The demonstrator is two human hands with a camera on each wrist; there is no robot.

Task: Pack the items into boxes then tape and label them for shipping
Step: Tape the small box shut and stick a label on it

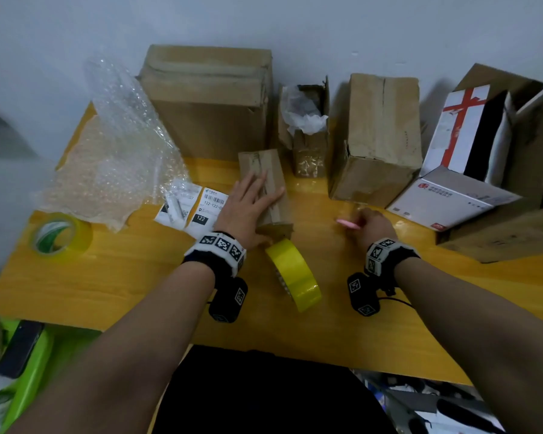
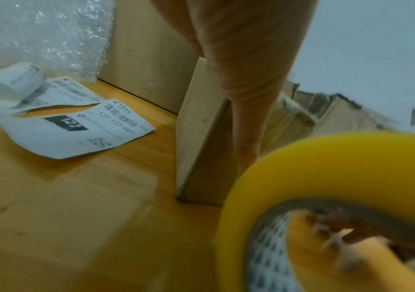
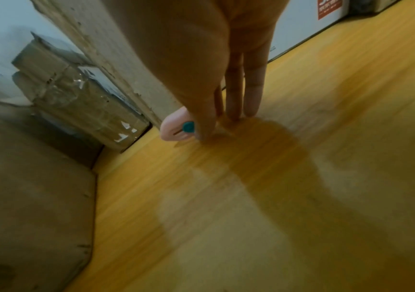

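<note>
fingers (image 1: pixel 265 186) of your left hand (image 1: pixel 248 205) lie flat on the small box (image 1: pixel 264 189) at mid-table.
probably steadying it for sealing; its cardboard is dull and creased. your right hand (image 1: pixel 369 225) pinches a smooth pink cutter (image 1: pixel 347 223). glossy yellow tape roll (image 1: pixel 295 274) stands on edge just beside; curling paper labels (image 1: pixel 201 205) lie left.

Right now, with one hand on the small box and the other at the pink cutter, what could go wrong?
1. The yellow tape roll stands on its edge near the table's front; a nudge from the left hand could send it rolling off.
2. The right hand holds the pink cutter; a slip could nick fingers.
3. The shipping labels lie loose and curling, so they may crease.
</note>
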